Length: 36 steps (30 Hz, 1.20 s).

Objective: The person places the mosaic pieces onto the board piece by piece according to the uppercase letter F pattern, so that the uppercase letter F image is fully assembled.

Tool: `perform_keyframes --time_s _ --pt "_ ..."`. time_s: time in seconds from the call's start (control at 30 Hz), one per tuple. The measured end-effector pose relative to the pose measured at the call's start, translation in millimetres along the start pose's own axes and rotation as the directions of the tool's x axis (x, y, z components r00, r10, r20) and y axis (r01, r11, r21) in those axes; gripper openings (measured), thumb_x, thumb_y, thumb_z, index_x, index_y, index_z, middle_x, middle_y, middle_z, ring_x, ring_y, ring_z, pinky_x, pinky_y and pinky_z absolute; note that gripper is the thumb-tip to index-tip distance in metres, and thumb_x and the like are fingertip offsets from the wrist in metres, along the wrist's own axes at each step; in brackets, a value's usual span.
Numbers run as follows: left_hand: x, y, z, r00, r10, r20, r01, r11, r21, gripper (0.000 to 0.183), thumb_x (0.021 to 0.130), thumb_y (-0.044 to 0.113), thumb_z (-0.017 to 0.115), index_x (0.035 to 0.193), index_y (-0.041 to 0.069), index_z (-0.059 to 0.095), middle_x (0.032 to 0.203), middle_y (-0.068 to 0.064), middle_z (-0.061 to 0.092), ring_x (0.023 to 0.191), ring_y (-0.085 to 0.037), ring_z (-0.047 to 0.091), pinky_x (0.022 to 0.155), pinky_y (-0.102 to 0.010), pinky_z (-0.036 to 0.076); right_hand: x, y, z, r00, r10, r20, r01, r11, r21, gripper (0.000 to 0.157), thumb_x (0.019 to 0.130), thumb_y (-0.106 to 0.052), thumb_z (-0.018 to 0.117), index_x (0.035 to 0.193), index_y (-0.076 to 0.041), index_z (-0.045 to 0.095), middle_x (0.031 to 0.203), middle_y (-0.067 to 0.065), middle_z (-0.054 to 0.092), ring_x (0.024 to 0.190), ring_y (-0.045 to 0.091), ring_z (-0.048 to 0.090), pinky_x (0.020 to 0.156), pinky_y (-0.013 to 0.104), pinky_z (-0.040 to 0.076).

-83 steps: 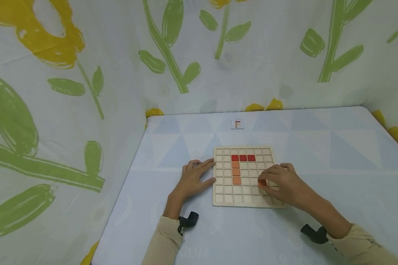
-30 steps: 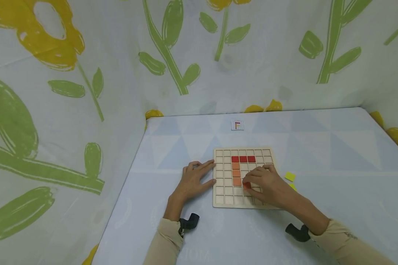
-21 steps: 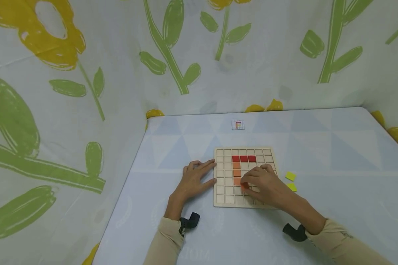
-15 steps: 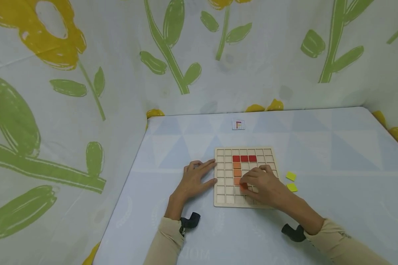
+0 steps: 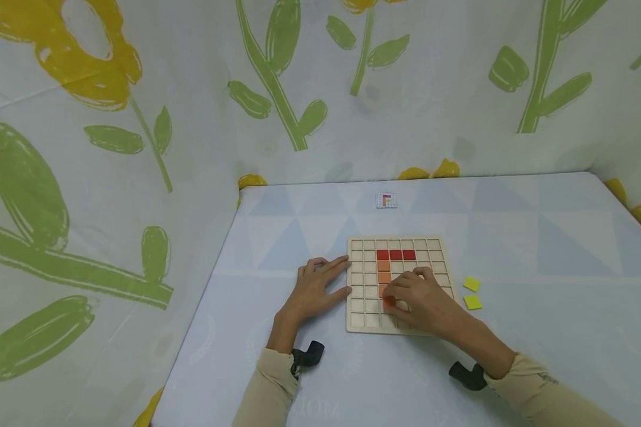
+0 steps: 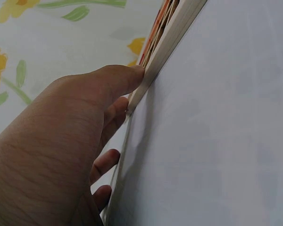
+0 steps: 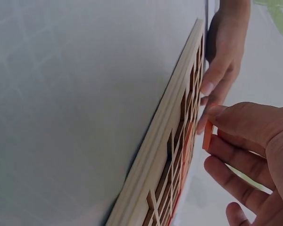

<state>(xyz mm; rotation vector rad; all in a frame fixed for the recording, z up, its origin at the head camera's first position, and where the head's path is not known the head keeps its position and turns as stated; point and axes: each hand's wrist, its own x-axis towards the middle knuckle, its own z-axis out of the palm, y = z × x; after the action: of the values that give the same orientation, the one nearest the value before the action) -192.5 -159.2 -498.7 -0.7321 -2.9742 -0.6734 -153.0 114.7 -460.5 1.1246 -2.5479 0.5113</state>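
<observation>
A wooden grid board lies on the table with three red tiles in one row. Below the leftmost red tile runs a column of orange tiles. My right hand pinches an orange tile between thumb and fingers, at the lower end of that column; the right wrist view shows the tile held just off the board. At the board's left edge, my left hand touches the rim with its thumb and fingertips, fingers extended. The right hand covers some cells.
Two yellow tiles lie on the table right of the board. A small card printed with a coloured grid pattern lies behind the board. Patterned cloth hangs behind and to the left of the table.
My right hand has moved left across the board with the orange tile, stopping near the column's lower end. Two yellow tiles have come into view on the right. My left hand stays put.
</observation>
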Motion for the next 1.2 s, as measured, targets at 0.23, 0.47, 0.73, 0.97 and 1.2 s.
perform_keyframes --time_s 0.23,0.47,0.73,0.97,1.2 --pt "-1.4 -0.2 1.7 1.000 -0.003 0.008 0.003 1.000 0.008 0.062 0.096 0.057 0.053 0.152 0.033 0.044 0.157 0.021 0.035 0.132 -0.021 0.036 0.098 -0.047 0.030 -2.5 -3.2 5.0 1.000 0.000 -0.017 -0.001 1.000 -0.022 0.020 0.074 -0.019 0.089 0.089 -0.018 0.076 0.092 -0.005 0.074 0.091 0.017 0.066 0.085 0.046 0.042" --pt "-1.3 -1.6 2.6 1.000 0.009 0.008 -0.009 1.000 0.022 0.062 0.097 0.058 0.052 0.153 0.033 0.043 0.157 0.020 0.034 0.131 -0.021 0.036 0.098 -0.047 0.030 -3.5 -5.6 8.6 0.999 0.026 0.041 -0.023 0.997 -0.072 0.020 0.074 -0.020 0.087 0.091 -0.018 0.075 0.093 -0.004 0.073 0.093 0.017 0.066 0.088 0.047 0.042" --pt "1.9 0.6 -0.6 1.000 0.004 0.010 -0.004 1.000 0.025 0.062 0.097 0.057 0.052 0.153 0.033 0.043 0.158 0.020 0.033 0.131 -0.022 0.035 0.098 -0.048 0.030 -1.2 -3.2 9.4 0.998 0.032 0.050 -0.028 0.996 -0.081 0.020 0.075 -0.021 0.086 0.091 -0.019 0.075 0.095 -0.005 0.073 0.095 0.017 0.065 0.090 0.049 0.041" --pt "2.9 0.2 -0.2 1.000 -0.007 0.016 0.006 0.999 0.038 0.062 0.096 0.058 0.052 0.153 0.035 0.042 0.158 0.022 0.032 0.131 -0.020 0.035 0.099 -0.048 0.030 -1.1 -2.1 9.6 0.999 0.014 0.030 -0.012 0.997 -0.071 0.021 0.073 -0.019 0.087 0.090 -0.017 0.075 0.095 -0.004 0.073 0.094 0.018 0.065 0.089 0.050 0.042" --pt "1.7 0.0 -0.9 1.000 -0.006 0.016 0.005 0.999 0.035 0.063 0.097 0.057 0.052 0.154 0.034 0.041 0.158 0.020 0.034 0.131 -0.020 0.035 0.098 -0.048 0.030 -0.9 -1.1 8.4 1.000 0.014 0.021 -0.013 0.998 -0.055 0.022 0.072 -0.019 0.088 0.090 -0.018 0.075 0.095 -0.005 0.073 0.095 0.018 0.066 0.088 0.049 0.043"
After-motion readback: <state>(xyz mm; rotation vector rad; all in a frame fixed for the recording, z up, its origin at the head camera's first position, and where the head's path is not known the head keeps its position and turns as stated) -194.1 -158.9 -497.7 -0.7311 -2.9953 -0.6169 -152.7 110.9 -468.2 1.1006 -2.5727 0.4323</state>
